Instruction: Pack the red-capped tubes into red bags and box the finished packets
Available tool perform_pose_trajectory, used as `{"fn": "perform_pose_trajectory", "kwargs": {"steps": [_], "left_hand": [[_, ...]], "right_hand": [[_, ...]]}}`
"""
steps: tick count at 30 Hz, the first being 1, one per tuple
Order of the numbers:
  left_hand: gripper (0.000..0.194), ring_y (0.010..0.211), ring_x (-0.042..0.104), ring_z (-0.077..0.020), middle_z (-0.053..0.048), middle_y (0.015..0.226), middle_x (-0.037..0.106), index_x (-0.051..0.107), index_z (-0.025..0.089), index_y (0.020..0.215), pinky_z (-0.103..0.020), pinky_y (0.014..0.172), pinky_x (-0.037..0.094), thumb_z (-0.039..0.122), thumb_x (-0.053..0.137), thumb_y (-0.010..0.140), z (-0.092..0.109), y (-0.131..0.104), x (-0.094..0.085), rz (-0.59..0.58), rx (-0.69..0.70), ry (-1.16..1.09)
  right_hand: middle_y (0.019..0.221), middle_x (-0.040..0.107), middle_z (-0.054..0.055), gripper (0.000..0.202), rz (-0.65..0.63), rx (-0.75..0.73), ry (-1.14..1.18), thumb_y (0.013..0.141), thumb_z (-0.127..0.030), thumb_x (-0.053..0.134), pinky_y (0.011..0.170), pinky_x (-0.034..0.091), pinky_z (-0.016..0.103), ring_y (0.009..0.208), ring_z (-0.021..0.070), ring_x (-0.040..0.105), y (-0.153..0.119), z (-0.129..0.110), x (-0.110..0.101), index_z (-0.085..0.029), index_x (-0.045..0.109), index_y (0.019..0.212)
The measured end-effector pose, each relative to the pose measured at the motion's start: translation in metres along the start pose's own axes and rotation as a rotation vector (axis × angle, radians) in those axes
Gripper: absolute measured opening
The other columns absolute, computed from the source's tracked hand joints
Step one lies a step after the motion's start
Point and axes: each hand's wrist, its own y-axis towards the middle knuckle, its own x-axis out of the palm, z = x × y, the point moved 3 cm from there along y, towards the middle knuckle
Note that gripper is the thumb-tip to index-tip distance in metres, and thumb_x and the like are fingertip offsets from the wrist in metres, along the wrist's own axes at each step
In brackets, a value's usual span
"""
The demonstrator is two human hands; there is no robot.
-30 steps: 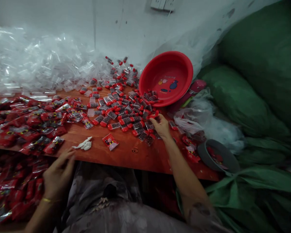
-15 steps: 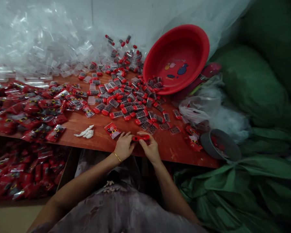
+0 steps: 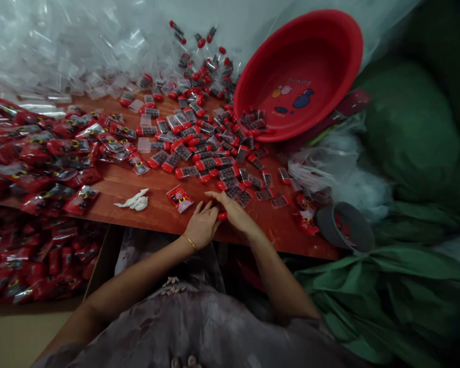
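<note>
A small red piece point(image 3: 222, 216) shows between my two hands near the table's front edge. My left hand point(image 3: 204, 224), with a gold bangle at its wrist, has its fingers bent round the piece's left side. My right hand point(image 3: 235, 213) lies against the right side, its fingers reaching over toward the left fingertips; part of the piece is hidden. Just left of the hands a flat red printed packet point(image 3: 180, 199) lies on the table. Behind them spread many clear, red-capped containers point(image 3: 206, 163) with dark contents.
A red basin point(image 3: 299, 76) leans at the back right, with a grey bowl point(image 3: 345, 227) and plastic bags point(image 3: 341, 168) nearby. Red wrapped packs point(image 3: 42, 153) heap at left, above a full box point(image 3: 42, 255). White crumpled material point(image 3: 134, 200) lies on the wooden table point(image 3: 118, 220).
The red piece, earlier held lengthwise between both hands, is now mostly covered. My right fingers have moved over it toward my left hand. The camera view has shifted slightly.
</note>
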Motion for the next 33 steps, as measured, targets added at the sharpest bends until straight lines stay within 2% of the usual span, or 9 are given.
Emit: {"fn": "perform_pose_trajectory", "kwargs": {"steps": [4, 8, 14, 19, 24, 27, 30, 31, 33], "left_hand": [[0.027, 0.124, 0.049, -0.0231, -0.017, 0.113, 0.065, 0.054, 0.009, 0.111, -0.046, 0.108, 0.032, 0.021, 0.043, 0.089, -0.001, 0.001, 0.004, -0.024, 0.000, -0.003], [0.033, 0.123, 0.048, -0.0227, -0.015, 0.115, 0.064, 0.054, 0.010, 0.117, -0.045, 0.111, 0.028, 0.016, 0.043, 0.087, -0.004, 0.000, 0.011, -0.044, 0.033, 0.000], [0.042, 0.128, 0.043, -0.0211, -0.013, 0.122, 0.060, 0.048, 0.010, 0.126, -0.043, 0.112, 0.026, 0.014, 0.038, 0.086, -0.006, -0.005, 0.022, -0.063, 0.054, -0.022], [0.041, 0.125, 0.045, -0.0223, -0.015, 0.122, 0.060, 0.050, 0.010, 0.125, -0.043, 0.111, 0.028, 0.016, 0.040, 0.086, -0.004, -0.003, 0.022, -0.090, 0.075, -0.052], [0.037, 0.120, 0.051, -0.0220, -0.015, 0.119, 0.062, 0.055, 0.009, 0.120, -0.041, 0.108, 0.033, 0.011, 0.038, 0.086, -0.006, 0.007, 0.014, -0.121, 0.013, -0.064], [0.036, 0.121, 0.050, -0.0210, -0.011, 0.121, 0.062, 0.054, 0.012, 0.119, -0.041, 0.108, 0.033, 0.010, 0.038, 0.087, -0.007, 0.008, 0.008, -0.097, 0.032, -0.127], [0.031, 0.122, 0.050, -0.0228, -0.011, 0.117, 0.064, 0.055, 0.013, 0.116, -0.043, 0.107, 0.033, 0.017, 0.039, 0.089, -0.008, 0.006, 0.003, -0.042, -0.014, -0.154], [0.029, 0.121, 0.051, -0.0237, -0.012, 0.113, 0.066, 0.055, 0.013, 0.114, -0.044, 0.107, 0.034, 0.020, 0.040, 0.090, -0.008, 0.005, 0.001, -0.030, -0.028, -0.158], [0.029, 0.120, 0.052, -0.0248, -0.013, 0.108, 0.068, 0.056, 0.011, 0.111, -0.044, 0.106, 0.034, 0.026, 0.042, 0.090, -0.008, 0.005, -0.002, -0.018, -0.036, -0.166]], "right_hand": [[0.126, 0.060, 0.007, 0.048, 0.008, -0.072, -0.447, 0.094, -0.045, 0.027, 0.108, 0.032, 0.043, 0.124, 0.0201, 0.048, 0.005, -0.009, -0.002, -0.021, 0.061, 0.118], [0.126, 0.060, 0.008, 0.044, -0.031, -0.053, -0.714, 0.094, -0.035, 0.029, 0.108, 0.027, 0.047, 0.126, 0.0237, 0.044, 0.002, -0.019, 0.007, -0.019, 0.061, 0.119], [0.123, 0.062, 0.009, 0.042, -0.019, 0.012, -0.849, 0.093, -0.029, 0.029, 0.108, 0.024, 0.052, 0.124, 0.0250, 0.046, -0.003, -0.021, 0.014, -0.018, 0.062, 0.117], [0.119, 0.064, 0.010, 0.041, 0.082, 0.040, -0.888, 0.091, -0.030, 0.030, 0.109, 0.015, 0.057, 0.121, 0.0272, 0.046, -0.013, -0.014, 0.018, -0.018, 0.063, 0.114], [0.119, 0.061, 0.011, 0.052, 0.218, -0.023, -0.656, 0.093, -0.041, 0.019, 0.103, 0.034, 0.043, 0.116, 0.0227, 0.050, -0.022, 0.005, 0.021, -0.017, 0.061, 0.112], [0.112, 0.064, 0.009, 0.064, 0.380, 0.031, -0.321, 0.092, -0.051, 0.007, 0.096, 0.042, 0.040, 0.107, 0.0207, 0.056, -0.023, 0.016, 0.015, -0.020, 0.060, 0.109], [0.106, 0.066, 0.011, 0.076, 0.557, 0.117, 0.025, 0.089, -0.056, -0.005, 0.089, 0.047, 0.039, 0.098, 0.0201, 0.061, -0.026, 0.024, 0.004, -0.019, 0.059, 0.104], [0.106, 0.066, 0.011, 0.074, 0.587, 0.117, 0.080, 0.089, -0.057, -0.003, 0.089, 0.047, 0.039, 0.098, 0.0206, 0.061, -0.028, 0.025, 0.001, -0.019, 0.059, 0.104], [0.110, 0.064, 0.011, 0.061, 0.565, 0.078, 0.089, 0.089, -0.061, 0.017, 0.090, 0.047, 0.039, 0.102, 0.0217, 0.060, -0.033, 0.024, -0.002, -0.019, 0.059, 0.104]]}}
